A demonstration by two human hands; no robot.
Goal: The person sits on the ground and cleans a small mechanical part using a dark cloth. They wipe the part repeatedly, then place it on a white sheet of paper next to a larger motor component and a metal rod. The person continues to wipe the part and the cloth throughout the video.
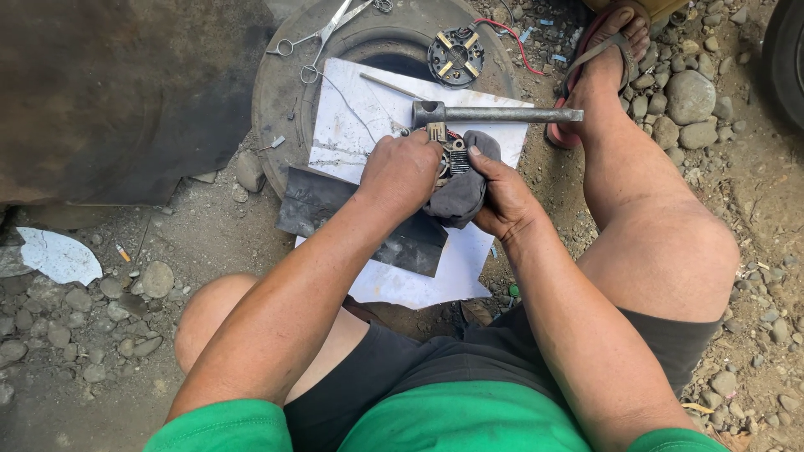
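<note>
A small dark metal part with copper tabs [452,156] is clenched in the left hand [402,172] above the white paper sheet [360,125]; a dark grey rag [462,194] is gripped by the right hand [502,201] — wiping is best done with the part held steady.

Scissors [322,35] and a round black part [456,56] lie on an old tyre [280,92]; a metal bar [494,114] rests across white paper [360,109]; stones [690,96] surround.
</note>
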